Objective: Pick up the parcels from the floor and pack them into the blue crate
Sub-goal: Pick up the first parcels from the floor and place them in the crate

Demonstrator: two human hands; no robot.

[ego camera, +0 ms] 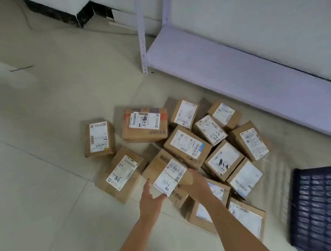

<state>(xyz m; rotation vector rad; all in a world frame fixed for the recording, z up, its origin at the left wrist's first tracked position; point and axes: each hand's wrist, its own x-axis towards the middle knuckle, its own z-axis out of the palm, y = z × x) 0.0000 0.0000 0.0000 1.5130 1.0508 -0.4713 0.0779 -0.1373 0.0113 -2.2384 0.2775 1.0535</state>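
Note:
Several brown cardboard parcels with white labels lie in a heap on the floor. The nearest one, a parcel marked "A34" [166,175], sits between my two hands. My left hand [150,199] holds its near left edge, thumb on the label's corner. My right hand [195,183] grips its right end, fingers curled over the cardboard. The blue crate [320,207] stands at the right edge of view, only partly visible, its lattice wall facing me.
A parcel marked "7786" [121,173] lies left of my hands, another parcel [99,139] stands apart further left. A white metal shelf rack [234,66] runs along the wall behind the heap. Tiled floor extends to the left.

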